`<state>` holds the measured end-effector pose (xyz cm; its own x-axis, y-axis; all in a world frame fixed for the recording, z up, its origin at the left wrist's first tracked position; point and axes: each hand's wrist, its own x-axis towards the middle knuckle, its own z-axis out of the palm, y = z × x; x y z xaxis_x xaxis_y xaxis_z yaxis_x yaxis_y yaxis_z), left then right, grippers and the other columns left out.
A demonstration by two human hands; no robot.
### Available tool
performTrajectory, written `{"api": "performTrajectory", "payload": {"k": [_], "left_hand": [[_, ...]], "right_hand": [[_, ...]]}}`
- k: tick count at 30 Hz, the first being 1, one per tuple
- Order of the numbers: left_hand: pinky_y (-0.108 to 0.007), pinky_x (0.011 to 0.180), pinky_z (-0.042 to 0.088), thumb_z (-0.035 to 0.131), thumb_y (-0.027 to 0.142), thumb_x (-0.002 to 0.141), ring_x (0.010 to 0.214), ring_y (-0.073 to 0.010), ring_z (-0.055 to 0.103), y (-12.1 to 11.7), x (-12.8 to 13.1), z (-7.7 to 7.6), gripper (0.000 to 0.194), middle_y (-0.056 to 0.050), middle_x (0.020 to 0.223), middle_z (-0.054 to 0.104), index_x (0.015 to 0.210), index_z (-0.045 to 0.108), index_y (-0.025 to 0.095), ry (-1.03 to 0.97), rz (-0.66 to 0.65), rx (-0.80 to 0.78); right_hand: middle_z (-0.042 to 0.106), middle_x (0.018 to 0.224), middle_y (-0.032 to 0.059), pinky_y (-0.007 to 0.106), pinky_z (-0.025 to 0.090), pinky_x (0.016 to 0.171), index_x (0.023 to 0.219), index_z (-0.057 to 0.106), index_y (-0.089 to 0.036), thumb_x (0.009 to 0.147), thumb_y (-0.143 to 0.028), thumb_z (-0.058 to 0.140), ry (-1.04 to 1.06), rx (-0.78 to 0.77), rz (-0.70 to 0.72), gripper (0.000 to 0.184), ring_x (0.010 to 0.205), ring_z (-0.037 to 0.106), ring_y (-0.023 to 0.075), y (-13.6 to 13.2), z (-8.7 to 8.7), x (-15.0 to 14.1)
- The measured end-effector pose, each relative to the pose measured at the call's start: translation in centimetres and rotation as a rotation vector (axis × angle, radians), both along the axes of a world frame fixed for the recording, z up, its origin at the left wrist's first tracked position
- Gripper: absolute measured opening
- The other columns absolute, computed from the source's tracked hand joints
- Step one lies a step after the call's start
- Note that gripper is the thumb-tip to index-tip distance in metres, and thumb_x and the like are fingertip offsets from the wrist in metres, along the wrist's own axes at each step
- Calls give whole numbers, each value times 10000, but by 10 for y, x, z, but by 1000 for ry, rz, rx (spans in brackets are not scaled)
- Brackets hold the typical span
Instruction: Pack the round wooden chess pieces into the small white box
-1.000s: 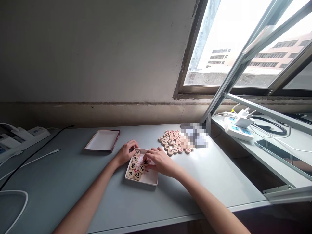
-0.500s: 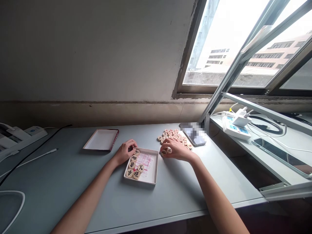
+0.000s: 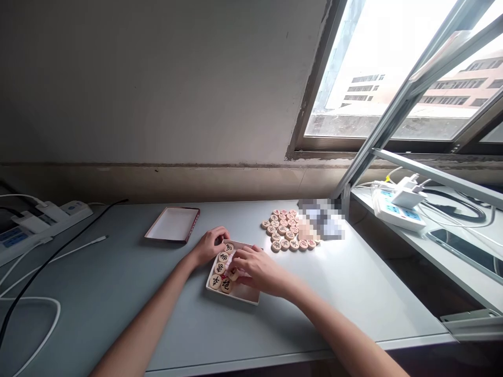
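A shallow white-walled box (image 3: 251, 300) sits on the desk with several round wooden Chinese chess pieces (image 3: 220, 268) lying along its left side, black characters up. Curled at the box's far left corner, my left hand (image 3: 212, 246) steadies it by the edge. My right hand (image 3: 255, 268) reaches over the box from the right, fingers bent together down inside it. Its fingertips are at a chess piece (image 3: 233, 274) beside the row; the fingers partly hide what they pinch. More chess pieces (image 3: 282, 230), red and black, lie grouped flat on the desk beyond my right hand.
An open box lid (image 3: 173, 225) lies at the back left. White and black cables and a power strip (image 3: 23, 235) occupy the left side. A blurred-out patch (image 3: 322, 220) covers something beside the pieces. At right stand a metal frame, another power strip (image 3: 396, 209) and a phone (image 3: 467, 251).
My right hand has moved left from the loose pieces to inside the box, uncovering the group. My left hand stays at the box corner. The view has shifted slightly.
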<state>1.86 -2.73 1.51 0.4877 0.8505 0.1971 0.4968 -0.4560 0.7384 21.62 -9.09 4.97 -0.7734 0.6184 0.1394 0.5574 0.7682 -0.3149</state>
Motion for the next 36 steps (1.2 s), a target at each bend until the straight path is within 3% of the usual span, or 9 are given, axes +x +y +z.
{"api": "performTrajectory", "payload": {"k": [3, 9, 12, 14, 18, 26, 30, 33, 36], "left_hand": [[-248, 700, 406, 453, 122, 669, 751, -150, 520, 0, -1, -1, 111, -14, 796, 574, 730, 528, 175, 10, 3, 8], [-247, 682, 395, 460, 127, 670, 726, -146, 516, -1, 0, 1, 99, -7, 785, 572, 720, 531, 175, 9, 3, 19], [-243, 661, 386, 451, 124, 676, 715, -142, 509, -2, 0, 2, 72, -4, 774, 559, 678, 501, 176, 2, -5, 14], [-243, 660, 383, 444, 119, 675, 716, -140, 507, -3, 0, 2, 69, -1, 771, 551, 665, 482, 176, 6, -14, 6], [-246, 665, 380, 441, 122, 677, 726, -142, 508, -2, -1, 1, 64, -1, 784, 549, 661, 473, 175, 8, -18, 1], [-242, 672, 382, 456, 129, 667, 730, -140, 507, -1, -2, -1, 63, -2, 793, 557, 676, 499, 174, -5, -31, 14], [-238, 679, 392, 501, 162, 689, 743, -142, 513, 0, -2, -1, 41, -5, 790, 566, 709, 536, 171, 12, -58, 15], [-234, 680, 402, 541, 192, 700, 739, -141, 519, 1, -2, -2, 33, -9, 791, 577, 720, 549, 167, 22, -60, 16], [-235, 688, 409, 559, 230, 719, 743, -144, 527, 1, -3, -1, 65, -13, 800, 586, 705, 544, 168, 10, -56, 22]], "right_hand": [[592, 1060, 56, 314, 355, 772, 966, 626, -223, 844, -335, 573, -6, 43, -17, 174, 957, 509, 198, 3, -1, 4], [576, 994, 55, 343, 332, 814, 1008, 649, -272, 900, -311, 480, 32, 203, -364, 204, 939, 481, 203, 30, 6, 49], [544, 1087, 68, 381, 309, 877, 1060, 628, -264, 873, -237, 515, -44, 286, -417, 220, 1030, 442, 237, 39, -4, 63], [516, 1160, 75, 407, 289, 904, 1096, 603, -255, 851, -216, 538, -107, 327, -398, 257, 1075, 418, 256, 40, -11, 65], [538, 1141, 67, 411, 281, 910, 1097, 583, -253, 866, -336, 529, -130, 337, -356, 251, 1060, 432, 246, 39, -17, 62], [565, 1023, 64, 366, 319, 835, 902, 617, -219, 863, -309, 540, -89, 310, -439, 125, 1002, 460, 232, 37, -8, 64], [565, 1055, 47, 325, 342, 804, 1037, 592, -261, 881, -332, 515, 6, 256, -276, 188, 970, 467, 200, 28, 3, 36], [568, 1061, 62, 318, 345, 769, 1120, 553, -243, 880, -321, 519, -56, 287, -113, 255, 946, 470, 199, 23, 1, 7], [574, 1030, 87, 331, 336, 762, 1081, 562, -189, 895, -303, 490, -128, 340, -108, 230, 919, 468, 205, 21, -6, -11]]}}
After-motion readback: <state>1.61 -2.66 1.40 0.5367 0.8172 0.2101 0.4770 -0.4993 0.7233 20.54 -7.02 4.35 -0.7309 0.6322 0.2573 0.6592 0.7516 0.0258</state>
